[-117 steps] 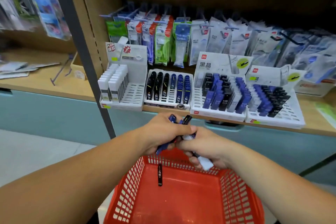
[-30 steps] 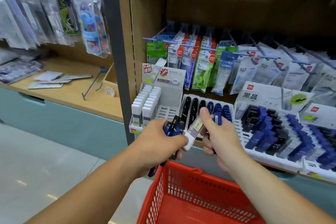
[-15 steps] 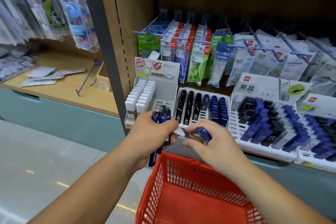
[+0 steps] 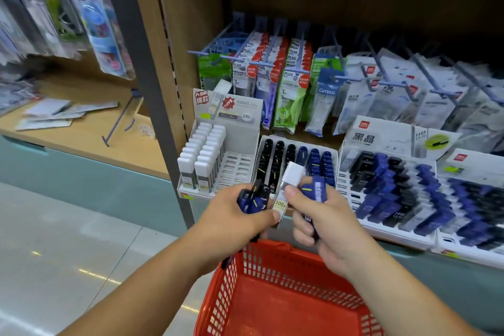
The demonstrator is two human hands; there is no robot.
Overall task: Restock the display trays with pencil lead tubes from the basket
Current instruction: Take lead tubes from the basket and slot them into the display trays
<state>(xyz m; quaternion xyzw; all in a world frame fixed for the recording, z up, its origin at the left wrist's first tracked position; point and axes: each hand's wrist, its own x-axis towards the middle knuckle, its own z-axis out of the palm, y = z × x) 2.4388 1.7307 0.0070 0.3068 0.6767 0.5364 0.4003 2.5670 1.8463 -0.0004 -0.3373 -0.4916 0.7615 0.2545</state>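
Over the red basket (image 4: pixel 223 297), the left hand (image 4: pixel 231 224) is gripping blue lead tubes (image 4: pixel 253 202) while the right hand (image 4: pixel 330 232) is pinching a white-capped tube (image 4: pixel 291 176) between both hands, apparently clutching a second blue tube (image 4: pixel 315 191) too.

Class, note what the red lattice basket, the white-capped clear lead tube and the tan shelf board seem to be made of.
Red lattice basket: moulded plastic, glossy; uniform slotted walls. White-capped clear lead tube: hard plastic, see-through body, matte cap. Tan shelf board: wood or wood-look laminate, matte; faint grain, cannot tell which.
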